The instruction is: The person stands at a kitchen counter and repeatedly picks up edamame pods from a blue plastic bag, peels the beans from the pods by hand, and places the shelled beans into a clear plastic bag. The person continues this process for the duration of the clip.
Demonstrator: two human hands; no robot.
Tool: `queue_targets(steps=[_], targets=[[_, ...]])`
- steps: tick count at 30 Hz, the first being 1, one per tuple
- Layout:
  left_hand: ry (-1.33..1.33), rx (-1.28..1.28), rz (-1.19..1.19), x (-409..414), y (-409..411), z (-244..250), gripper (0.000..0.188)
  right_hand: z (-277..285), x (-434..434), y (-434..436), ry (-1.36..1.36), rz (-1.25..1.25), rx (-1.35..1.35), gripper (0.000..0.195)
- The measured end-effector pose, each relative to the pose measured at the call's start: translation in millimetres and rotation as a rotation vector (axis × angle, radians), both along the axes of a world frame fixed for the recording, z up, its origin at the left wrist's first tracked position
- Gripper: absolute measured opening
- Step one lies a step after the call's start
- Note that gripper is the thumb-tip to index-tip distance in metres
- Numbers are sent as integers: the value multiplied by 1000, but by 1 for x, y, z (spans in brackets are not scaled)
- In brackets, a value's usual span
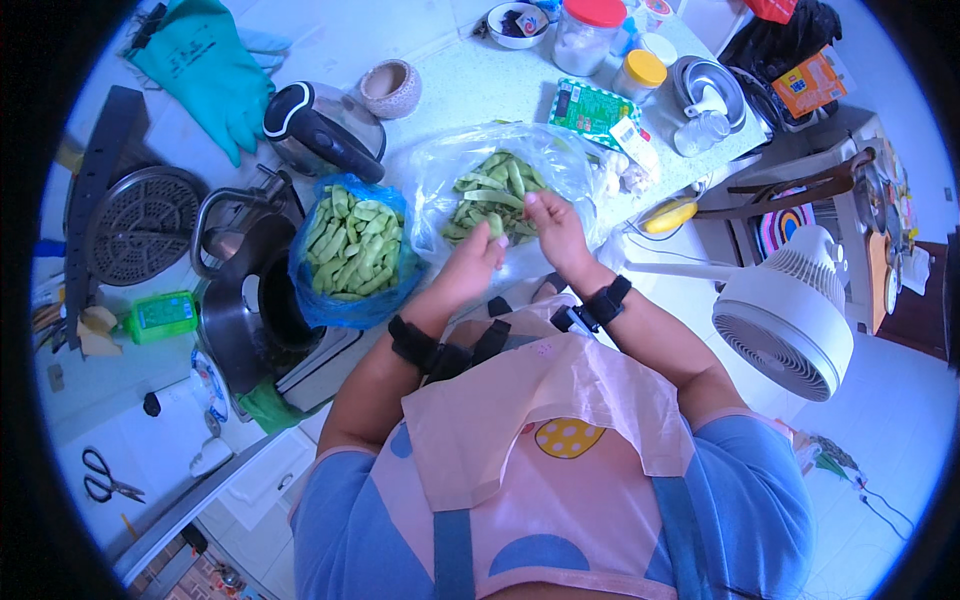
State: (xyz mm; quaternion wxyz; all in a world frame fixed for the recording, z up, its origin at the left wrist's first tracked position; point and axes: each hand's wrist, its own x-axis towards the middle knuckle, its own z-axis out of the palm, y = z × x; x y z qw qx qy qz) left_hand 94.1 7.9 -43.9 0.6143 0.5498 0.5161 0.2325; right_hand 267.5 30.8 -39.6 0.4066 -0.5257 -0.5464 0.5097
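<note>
My right hand (561, 231) pinches one end of a long flat green bean (491, 196) between thumb and fingertips. In my left hand (469, 266), a short green bean piece (496, 225) sits between thumb and finger. Both hands are over a clear plastic bag (435, 187), spread wide on the counter, with many flat green beans (516, 176) inside it. To the left, a blue plastic bag (307, 296) is filled with shorter bean pieces (356, 247). It stands at the edge of the sink (244, 330), apart from my left hand.
Behind the bags stand an electric kettle (330, 131), a small round pot (390, 88) and a red-lidded jar (589, 41). A green package (581, 109) and garlic (637, 178) lie to the right. A white fan (780, 315) stands by my right arm. Scissors (109, 478) lie far left.
</note>
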Motion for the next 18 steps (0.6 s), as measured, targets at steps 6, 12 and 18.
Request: queue_targets(steps=[6,12,18], targets=[[-1249,-459,390,-20,17,10,18,-21,-10,-13,10,120,-25,25],[-1271,-477,635,-20,14,14,20,7,-18,-21,36,256,-205,26],[-1287,-431,494,-24,10,2,21,3,-20,-20,28,497,-149,29]])
